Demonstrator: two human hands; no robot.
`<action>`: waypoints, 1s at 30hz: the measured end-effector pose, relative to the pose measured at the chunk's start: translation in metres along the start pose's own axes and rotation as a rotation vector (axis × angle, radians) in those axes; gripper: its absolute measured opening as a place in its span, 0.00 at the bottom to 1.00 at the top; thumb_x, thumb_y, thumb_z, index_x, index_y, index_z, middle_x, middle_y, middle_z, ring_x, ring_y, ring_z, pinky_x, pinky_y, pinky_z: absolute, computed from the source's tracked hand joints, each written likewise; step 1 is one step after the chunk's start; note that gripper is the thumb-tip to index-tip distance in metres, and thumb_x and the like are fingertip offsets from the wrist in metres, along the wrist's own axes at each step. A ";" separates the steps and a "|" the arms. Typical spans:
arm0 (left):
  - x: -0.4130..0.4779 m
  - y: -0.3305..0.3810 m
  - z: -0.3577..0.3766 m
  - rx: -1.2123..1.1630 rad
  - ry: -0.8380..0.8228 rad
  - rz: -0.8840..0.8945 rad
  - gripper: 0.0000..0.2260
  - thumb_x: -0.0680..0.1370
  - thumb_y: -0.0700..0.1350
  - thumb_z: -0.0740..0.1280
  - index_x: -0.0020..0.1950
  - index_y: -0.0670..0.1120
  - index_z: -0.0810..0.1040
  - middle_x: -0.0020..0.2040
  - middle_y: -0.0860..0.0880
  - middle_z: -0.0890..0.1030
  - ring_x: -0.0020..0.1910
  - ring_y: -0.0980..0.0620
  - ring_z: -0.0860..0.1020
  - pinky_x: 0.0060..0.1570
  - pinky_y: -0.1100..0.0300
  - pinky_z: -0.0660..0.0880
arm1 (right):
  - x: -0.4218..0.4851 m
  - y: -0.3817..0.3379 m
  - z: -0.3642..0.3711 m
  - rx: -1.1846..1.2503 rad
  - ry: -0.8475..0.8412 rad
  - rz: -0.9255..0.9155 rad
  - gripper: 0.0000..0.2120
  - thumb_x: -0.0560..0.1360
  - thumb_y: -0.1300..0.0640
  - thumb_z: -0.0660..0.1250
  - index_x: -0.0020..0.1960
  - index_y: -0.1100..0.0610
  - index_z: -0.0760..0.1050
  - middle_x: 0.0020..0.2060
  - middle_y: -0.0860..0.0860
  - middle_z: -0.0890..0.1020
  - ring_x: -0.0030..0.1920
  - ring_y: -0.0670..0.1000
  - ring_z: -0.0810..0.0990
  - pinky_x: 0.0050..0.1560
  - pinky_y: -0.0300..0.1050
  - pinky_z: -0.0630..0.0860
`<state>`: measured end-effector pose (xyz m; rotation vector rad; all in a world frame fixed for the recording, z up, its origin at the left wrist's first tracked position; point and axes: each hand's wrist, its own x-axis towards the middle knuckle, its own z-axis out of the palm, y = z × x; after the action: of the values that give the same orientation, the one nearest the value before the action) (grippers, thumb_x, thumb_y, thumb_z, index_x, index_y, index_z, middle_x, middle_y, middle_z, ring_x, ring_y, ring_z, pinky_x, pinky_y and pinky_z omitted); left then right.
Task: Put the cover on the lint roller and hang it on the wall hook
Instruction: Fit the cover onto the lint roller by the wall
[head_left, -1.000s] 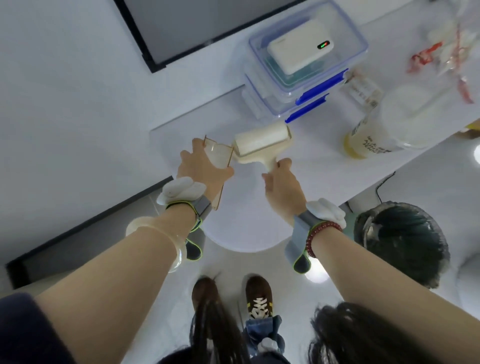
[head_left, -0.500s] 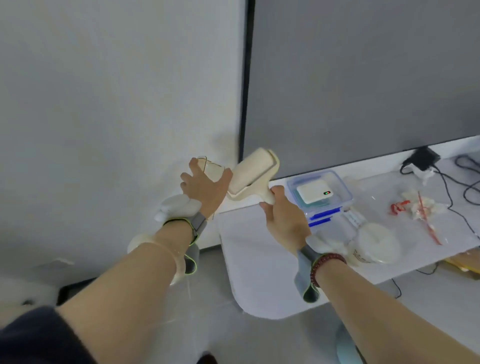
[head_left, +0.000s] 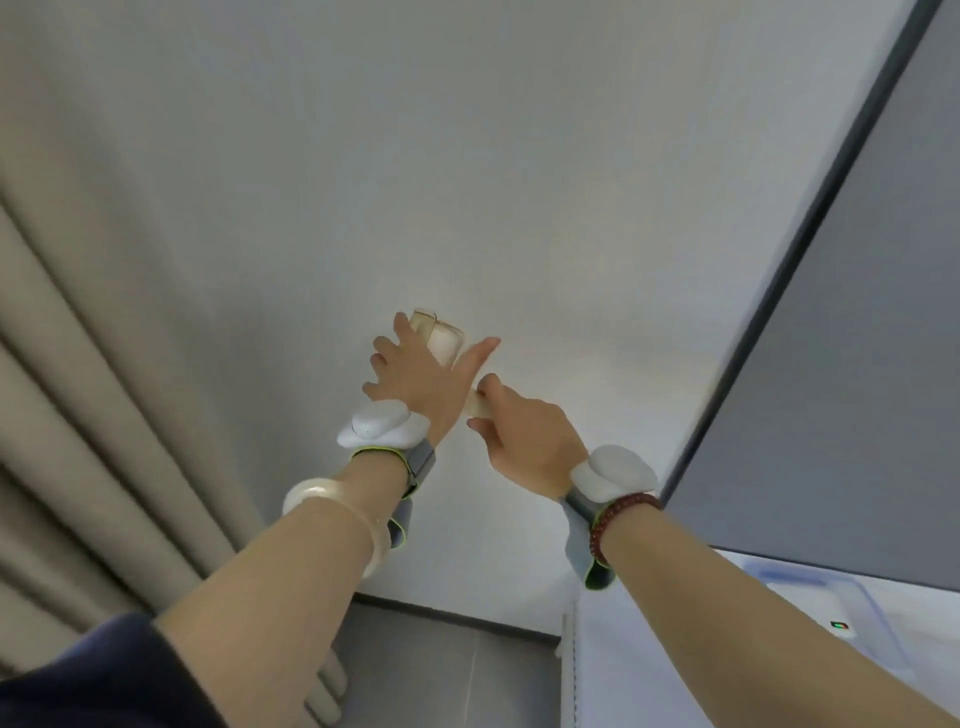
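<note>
The cream lint roller (head_left: 445, 342) is raised in front of the white wall (head_left: 519, 182). A clear cover (head_left: 423, 321) sits around the roller head; only its top end shows past my fingers. My left hand (head_left: 415, 379) wraps that covered head from the left, thumb stretched to the right. My right hand (head_left: 524, 436) grips the roller's cream handle (head_left: 475, 408) just below. Both hands almost touch. No wall hook is visible in this view.
Beige curtain folds (head_left: 78, 389) hang at the left. A dark grey panel with a black frame (head_left: 857, 312) fills the right. The white table edge (head_left: 571, 665) and a clear plastic box (head_left: 810, 597) lie at the lower right, grey floor below.
My view has swung up from the table to the wall. Both hands have lifted the roller higher, and the cover now sits over the roller head instead of beside it.
</note>
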<state>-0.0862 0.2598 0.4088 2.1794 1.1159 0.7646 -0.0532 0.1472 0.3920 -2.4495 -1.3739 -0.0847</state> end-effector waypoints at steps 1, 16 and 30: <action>0.006 -0.008 -0.011 0.050 0.036 0.051 0.48 0.62 0.74 0.61 0.73 0.46 0.56 0.61 0.42 0.70 0.59 0.42 0.71 0.55 0.47 0.68 | 0.010 -0.013 -0.001 0.000 0.024 -0.029 0.11 0.80 0.52 0.55 0.57 0.59 0.63 0.47 0.57 0.80 0.34 0.58 0.75 0.35 0.47 0.70; 0.064 -0.035 -0.079 0.074 0.233 0.043 0.36 0.67 0.68 0.65 0.58 0.39 0.65 0.50 0.40 0.77 0.47 0.38 0.78 0.47 0.48 0.74 | 0.075 -0.077 -0.011 -0.220 0.225 -0.211 0.14 0.81 0.49 0.53 0.59 0.59 0.65 0.45 0.56 0.79 0.38 0.59 0.79 0.32 0.47 0.65; 0.091 0.016 -0.099 -0.230 0.209 0.020 0.37 0.62 0.70 0.67 0.59 0.45 0.65 0.53 0.45 0.76 0.53 0.41 0.76 0.53 0.46 0.75 | 0.111 -0.068 -0.075 -0.280 0.405 -0.244 0.15 0.81 0.49 0.52 0.62 0.58 0.64 0.46 0.55 0.79 0.41 0.58 0.79 0.33 0.47 0.65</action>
<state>-0.1026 0.3509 0.5076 1.9546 1.0494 1.0937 -0.0424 0.2474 0.5034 -2.2807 -1.5392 -0.8337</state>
